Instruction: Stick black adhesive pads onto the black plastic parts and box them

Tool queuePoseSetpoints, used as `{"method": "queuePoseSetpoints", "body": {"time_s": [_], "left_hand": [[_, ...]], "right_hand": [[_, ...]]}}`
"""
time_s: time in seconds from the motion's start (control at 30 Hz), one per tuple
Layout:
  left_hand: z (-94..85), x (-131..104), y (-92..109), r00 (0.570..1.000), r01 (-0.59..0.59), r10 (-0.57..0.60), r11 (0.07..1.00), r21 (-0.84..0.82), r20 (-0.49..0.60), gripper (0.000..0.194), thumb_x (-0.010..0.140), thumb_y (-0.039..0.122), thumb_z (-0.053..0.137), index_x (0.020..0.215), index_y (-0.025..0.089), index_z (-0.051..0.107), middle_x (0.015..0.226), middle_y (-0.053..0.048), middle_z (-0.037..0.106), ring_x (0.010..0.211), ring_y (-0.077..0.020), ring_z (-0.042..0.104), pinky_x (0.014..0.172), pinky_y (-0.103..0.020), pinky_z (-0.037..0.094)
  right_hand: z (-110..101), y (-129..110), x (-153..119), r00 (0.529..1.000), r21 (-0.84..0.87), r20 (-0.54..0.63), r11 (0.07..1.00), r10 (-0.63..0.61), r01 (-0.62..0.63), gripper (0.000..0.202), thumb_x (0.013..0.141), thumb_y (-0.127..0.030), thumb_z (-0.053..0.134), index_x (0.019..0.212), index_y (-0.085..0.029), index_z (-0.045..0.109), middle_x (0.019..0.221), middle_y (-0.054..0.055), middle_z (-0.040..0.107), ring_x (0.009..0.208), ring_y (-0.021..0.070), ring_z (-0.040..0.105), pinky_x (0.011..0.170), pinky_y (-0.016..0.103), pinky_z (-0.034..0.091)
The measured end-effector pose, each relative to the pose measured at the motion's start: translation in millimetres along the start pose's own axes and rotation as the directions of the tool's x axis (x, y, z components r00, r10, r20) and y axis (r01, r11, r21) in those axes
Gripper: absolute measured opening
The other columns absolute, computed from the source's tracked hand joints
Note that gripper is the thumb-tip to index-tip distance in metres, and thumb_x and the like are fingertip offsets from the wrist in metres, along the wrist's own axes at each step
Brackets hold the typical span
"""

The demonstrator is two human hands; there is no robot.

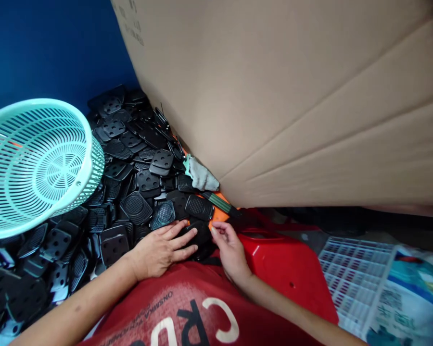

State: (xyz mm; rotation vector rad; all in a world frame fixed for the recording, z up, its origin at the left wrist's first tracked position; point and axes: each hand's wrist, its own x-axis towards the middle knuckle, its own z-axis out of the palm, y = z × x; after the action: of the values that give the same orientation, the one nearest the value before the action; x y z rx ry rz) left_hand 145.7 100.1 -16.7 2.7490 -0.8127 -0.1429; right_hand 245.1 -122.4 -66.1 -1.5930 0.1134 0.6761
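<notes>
My left hand [166, 249] lies palm down with its fingers spread, over the near edge of a heap of black plastic pads [136, 207] and against a dark piece. Just to its right, my right hand [231, 250] has thumb and forefinger pinched together beside an orange surface [221, 215]; anything between those fingertips is too small to make out. A black-and-green strip [220, 203] lies on the orange surface, a little beyond the right hand. Behind the strip rests a crumpled grey-and-green glove or cloth [202, 176].
A mint-green basket [90, 166] sits tilted on the pads at the left. A large cardboard box [274, 96] fills the upper right. The red stool [288, 274], a white wire rack [357, 278] and a printed bag [414, 298] are at the right.
</notes>
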Motion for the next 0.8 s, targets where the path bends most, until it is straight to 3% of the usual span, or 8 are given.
{"method": "queuePoseSetpoints", "body": {"time_s": [0.17,0.3,0.4,0.5,0.57,0.67,0.8], "left_hand": [[-2.8,-1,-2,1.0,0.005,-0.005,1.0,0.015,0.021,0.05,0.097,0.037,0.045,0.147,0.029,0.043,0.158,-0.004,0.036,0.145,-0.0344,0.027,0.115,-0.045,0.026],[-2.4,-2,-3,1.0,-0.004,0.003,0.999,0.04,0.019,0.051,0.097,0.039,0.045,0.147,0.029,0.042,0.158,-0.004,0.036,0.144,-0.0338,0.029,0.114,-0.044,0.026],[-1.9,-4,-3,1.0,0.003,-0.003,0.998,0.07,-0.005,0.05,0.097,0.04,0.047,0.146,0.031,0.044,0.158,-0.004,0.037,0.144,-0.0318,0.03,0.114,-0.043,0.026],[-1.6,-6,-4,0.999,0.025,-0.02,0.994,0.106,-0.05,0.048,0.097,0.042,0.048,0.145,0.033,0.046,0.156,-0.003,0.039,0.143,-0.0299,0.033,0.114,-0.042,0.028],[-1.7,-7,-5,0.997,0.05,-0.042,0.991,0.121,-0.071,0.049,0.097,0.046,0.049,0.143,0.033,0.047,0.155,-0.004,0.041,0.141,-0.0293,0.036,0.114,-0.042,0.029],[-1.7,-8,-6,0.995,0.064,-0.054,0.988,0.138,-0.078,0.049,0.095,0.048,0.051,0.143,0.034,0.048,0.154,-0.005,0.043,0.14,-0.0292,0.038,0.113,-0.042,0.03],[-0.7,-10,-7,0.996,0.054,-0.041,0.987,0.154,-0.084,0.049,0.095,0.047,0.053,0.142,0.034,0.049,0.154,-0.005,0.044,0.14,-0.0297,0.038,0.114,-0.042,0.03]], "right_hand": [[-19,-7,-1,0.981,0.103,0.171,0.989,0.088,-0.107,0.04,0.083,-0.062,0.062,0.088,-0.023,0.054,0.091,0.003,0.062,0.09,0.0221,0.063,0.082,0.044,0.055],[-20,-11,-11,0.937,0.023,0.339,0.994,0.089,-0.103,0.04,0.08,-0.061,0.067,0.092,-0.023,0.062,0.089,0.003,0.066,0.087,0.0223,0.063,0.08,0.041,0.053],[-13,-9,-21,0.879,-0.145,0.477,0.987,0.015,0.062,0.038,0.067,-0.049,0.084,0.091,-0.023,0.07,0.093,0.003,0.066,0.093,0.0232,0.06,0.089,0.039,0.048],[-11,-5,-27,0.793,-0.349,0.608,0.887,-0.032,0.303,0.032,0.077,-0.041,0.077,0.104,-0.024,0.071,0.109,0.006,0.064,0.105,0.0246,0.058,0.096,0.04,0.045],[-12,-4,-29,0.775,-0.416,0.631,0.829,-0.032,0.374,0.034,0.083,-0.035,0.071,0.114,-0.024,0.068,0.118,0.008,0.062,0.109,0.0238,0.058,0.097,0.039,0.046],[-13,-4,-31,0.735,-0.406,0.672,0.785,-0.091,0.468,0.033,0.085,-0.025,0.065,0.119,-0.025,0.066,0.118,0.007,0.065,0.109,0.0215,0.06,0.096,0.036,0.047],[-11,-5,-33,0.622,-0.29,0.739,0.712,-0.258,0.64,0.026,0.093,-0.023,0.055,0.116,-0.024,0.068,0.111,0.006,0.07,0.101,0.0198,0.063,0.09,0.034,0.048]]}}
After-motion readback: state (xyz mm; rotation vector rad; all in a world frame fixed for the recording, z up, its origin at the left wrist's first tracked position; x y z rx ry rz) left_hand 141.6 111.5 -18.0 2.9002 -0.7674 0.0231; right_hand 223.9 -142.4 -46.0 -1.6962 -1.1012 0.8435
